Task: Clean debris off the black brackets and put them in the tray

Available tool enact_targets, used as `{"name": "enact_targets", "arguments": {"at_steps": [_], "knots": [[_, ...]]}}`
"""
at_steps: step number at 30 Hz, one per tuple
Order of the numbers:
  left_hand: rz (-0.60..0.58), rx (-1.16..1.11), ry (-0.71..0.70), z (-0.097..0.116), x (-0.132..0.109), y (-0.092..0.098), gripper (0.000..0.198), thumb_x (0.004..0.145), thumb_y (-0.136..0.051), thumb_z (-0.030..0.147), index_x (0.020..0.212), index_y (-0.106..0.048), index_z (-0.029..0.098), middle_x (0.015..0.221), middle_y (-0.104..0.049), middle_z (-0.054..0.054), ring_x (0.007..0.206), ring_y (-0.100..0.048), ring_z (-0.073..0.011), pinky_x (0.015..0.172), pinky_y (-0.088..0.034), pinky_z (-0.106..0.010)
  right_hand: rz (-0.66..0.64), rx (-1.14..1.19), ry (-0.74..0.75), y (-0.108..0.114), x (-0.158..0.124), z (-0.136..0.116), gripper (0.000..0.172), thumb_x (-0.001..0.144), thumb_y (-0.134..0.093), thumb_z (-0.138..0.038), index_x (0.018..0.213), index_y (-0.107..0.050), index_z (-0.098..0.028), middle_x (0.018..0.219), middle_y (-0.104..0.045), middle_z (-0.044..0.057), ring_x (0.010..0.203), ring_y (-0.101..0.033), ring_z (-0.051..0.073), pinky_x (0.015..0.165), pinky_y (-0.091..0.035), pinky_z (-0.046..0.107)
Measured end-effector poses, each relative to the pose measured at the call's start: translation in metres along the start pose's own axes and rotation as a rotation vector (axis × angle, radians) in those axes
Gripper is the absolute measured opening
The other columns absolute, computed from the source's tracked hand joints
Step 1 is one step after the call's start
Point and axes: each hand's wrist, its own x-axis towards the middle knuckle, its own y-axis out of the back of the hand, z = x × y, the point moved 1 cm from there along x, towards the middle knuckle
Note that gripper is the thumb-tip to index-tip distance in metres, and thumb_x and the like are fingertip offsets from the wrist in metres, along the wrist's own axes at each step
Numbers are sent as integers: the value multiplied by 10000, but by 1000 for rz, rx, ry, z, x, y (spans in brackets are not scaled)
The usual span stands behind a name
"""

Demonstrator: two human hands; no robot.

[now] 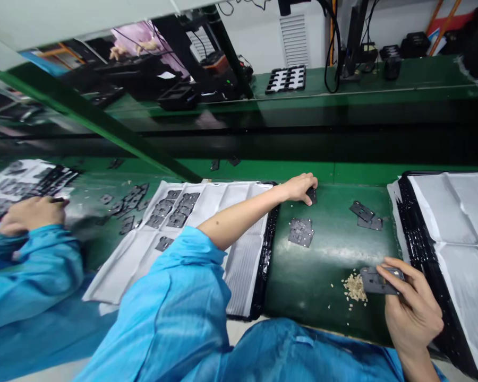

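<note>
My left hand [298,188] reaches across to the back of the green bench, its fingers and thumb closed on a small black plate [312,196], mostly hidden by the hand. Held by its edge in my right hand [414,307] is a flat black plate with cutouts [376,280], tilted above the bench. Beside that plate lies a heap of small beige pieces [355,287], a few scattered around it. Between my hands a stack of black plates [301,232] rests on the bench. More loose black plates [362,211] overlap at its right.
At left, a white-lined tray [239,286] holds several black plates; another white-lined tray [458,212] stands at right. A co-worker's hands [35,215] are at far left, near loose plates [131,201]. A green post [95,124] slants across the back, before a dark channel [282,143].
</note>
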Motion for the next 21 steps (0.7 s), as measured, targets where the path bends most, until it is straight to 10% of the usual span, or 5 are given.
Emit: {"name": "enact_targets", "arguments": {"at_steps": [7,16,21], "knots": [[10,-60,-3,5,-5,11,470,670,-958,228,1034,-662,199,1009,-734,-23,983,-699,-245,812,-497,-276,-71,57,9,-6,-3,4,499,942,-614,-19,1191,-852,-379,1241,-783,15,1063,-786,224,902,-673,418],[273,-175,-392,106,2,-18,62,1035,-628,209,990,-670,209,1137,-717,-90,1105,-655,-231,963,-508,-329,-66,105,-28,-15,4,-6,451,955,-594,-3,1139,-864,-314,1200,-785,50,1077,-783,216,919,-668,397],[98,-118,-521,129,7,-33,220,945,-775,242,1151,-704,211,1303,-702,-137,1248,-629,-302,1062,-505,-414,-62,70,-30,-11,-2,-10,381,979,-606,-55,1103,-862,-309,1195,-784,44,1062,-776,228,922,-650,408]]}}
